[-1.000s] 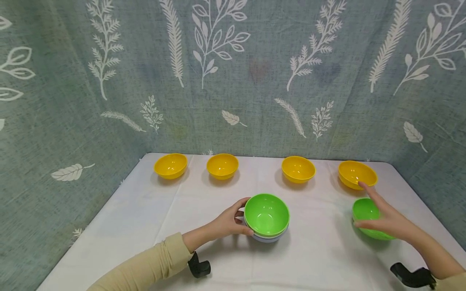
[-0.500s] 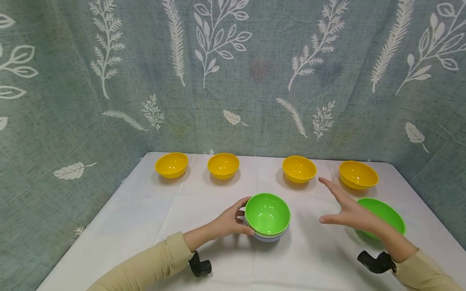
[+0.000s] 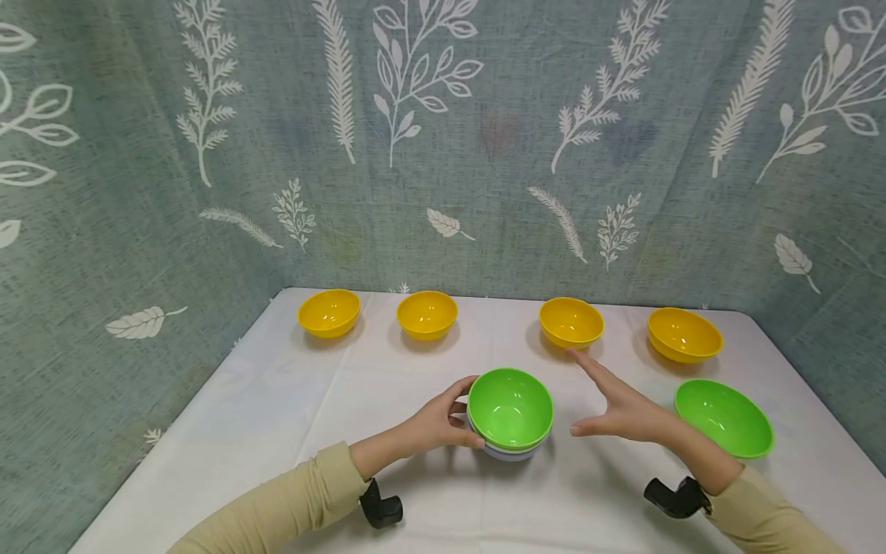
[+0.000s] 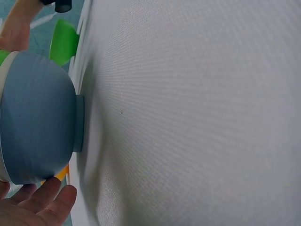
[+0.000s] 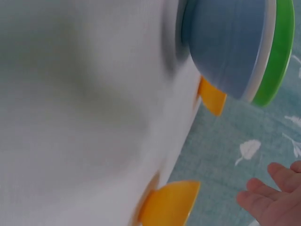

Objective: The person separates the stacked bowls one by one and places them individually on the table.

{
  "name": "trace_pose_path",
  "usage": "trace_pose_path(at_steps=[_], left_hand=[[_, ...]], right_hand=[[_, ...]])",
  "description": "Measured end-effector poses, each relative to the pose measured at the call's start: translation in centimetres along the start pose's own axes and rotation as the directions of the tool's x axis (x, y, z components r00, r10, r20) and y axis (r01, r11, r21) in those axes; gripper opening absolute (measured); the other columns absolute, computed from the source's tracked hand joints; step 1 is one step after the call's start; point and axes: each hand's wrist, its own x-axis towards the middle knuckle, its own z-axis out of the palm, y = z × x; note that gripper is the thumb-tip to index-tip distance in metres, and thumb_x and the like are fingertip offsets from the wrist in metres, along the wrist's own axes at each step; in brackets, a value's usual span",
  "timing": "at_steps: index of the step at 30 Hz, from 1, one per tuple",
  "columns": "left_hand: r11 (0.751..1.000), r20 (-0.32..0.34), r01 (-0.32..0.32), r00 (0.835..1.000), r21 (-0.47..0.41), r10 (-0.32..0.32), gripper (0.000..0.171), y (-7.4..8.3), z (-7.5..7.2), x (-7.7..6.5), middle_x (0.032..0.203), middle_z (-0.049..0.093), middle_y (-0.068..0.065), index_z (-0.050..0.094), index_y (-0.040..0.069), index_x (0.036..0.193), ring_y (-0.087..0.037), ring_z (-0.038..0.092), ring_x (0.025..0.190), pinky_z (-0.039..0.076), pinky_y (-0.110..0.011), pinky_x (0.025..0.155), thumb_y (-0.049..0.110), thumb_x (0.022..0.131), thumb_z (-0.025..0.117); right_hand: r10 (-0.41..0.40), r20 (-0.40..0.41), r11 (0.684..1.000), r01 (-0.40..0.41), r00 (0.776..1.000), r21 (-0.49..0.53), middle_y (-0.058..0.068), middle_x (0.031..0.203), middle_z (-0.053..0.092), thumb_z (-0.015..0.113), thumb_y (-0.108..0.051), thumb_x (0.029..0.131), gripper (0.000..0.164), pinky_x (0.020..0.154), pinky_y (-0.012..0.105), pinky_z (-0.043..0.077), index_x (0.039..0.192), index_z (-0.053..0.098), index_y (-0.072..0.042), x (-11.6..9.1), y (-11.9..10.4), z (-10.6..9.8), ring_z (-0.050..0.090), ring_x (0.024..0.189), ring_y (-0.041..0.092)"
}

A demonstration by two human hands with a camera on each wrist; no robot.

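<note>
In the head view, a stack of nested bowls stands mid-table: a green bowl (image 3: 511, 408) on top, a white rim below it, and a blue-grey bowl (image 4: 40, 117) at the bottom. My left hand (image 3: 443, 419) holds the stack's left side, thumb at the front and fingers round the back. To the right of the stack, my right hand (image 3: 626, 412) hovers apart from it, thumb and fingers spread wide with nothing between them. Behind the right wrist, another green bowl (image 3: 727, 419) sits on the table at the right.
Along the back of the white-covered table (image 3: 228, 438) stand several yellow bowls, among them one at far left (image 3: 329, 314) and one at far right (image 3: 684, 335). A green-grey leaf-patterned curtain (image 3: 512, 177) closes off the back and sides.
My right hand has moved left, from over the right-hand green bowl to near the stack, leaving that bowl in place. My left hand keeps its hold on the stack.
</note>
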Motion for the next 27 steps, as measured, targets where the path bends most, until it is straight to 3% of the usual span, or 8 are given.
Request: trace_pose_path(at_steps=[11,20,27], left_hand=[[1.000,-0.003,0.009,1.000,0.007,-0.009,0.089,0.0,0.1,-0.1,0.140,0.035,-0.012,0.024,0.012,0.144,-0.025,0.049,0.116,0.047,-0.031,0.089,0.016,0.073,0.077],[1.000,0.000,0.016,1.000,0.000,-0.016,0.089,-0.1,0.1,-0.2,0.142,0.033,-0.012,0.023,0.013,0.144,-0.025,0.050,0.115,0.047,-0.032,0.089,0.017,0.073,0.077],[1.000,-0.004,0.025,1.000,0.009,-0.025,0.090,0.1,0.2,-0.2,0.142,0.033,-0.011,0.022,0.013,0.144,-0.025,0.049,0.116,0.047,-0.031,0.089,0.019,0.073,0.077]], right_hand=[[-0.059,0.068,0.997,0.055,0.996,0.062,0.017,0.150,0.016,0.079,-0.029,0.070,0.103,0.101,0.065,0.020,0.146,0.013,-0.006,1.5,-0.5,2.3,0.014,0.136,0.041],[-0.034,0.124,0.997,0.024,0.992,0.079,0.017,0.151,0.012,0.079,-0.033,0.069,0.108,0.103,0.063,0.019,0.146,0.010,-0.005,2.5,-0.9,3.7,0.014,0.136,0.039],[-0.032,0.148,0.993,0.015,0.989,0.113,0.020,0.150,0.012,0.082,-0.031,0.065,0.114,0.100,0.060,0.029,0.146,0.006,-0.005,3.2,-1.2,4.4,0.023,0.132,0.039]])
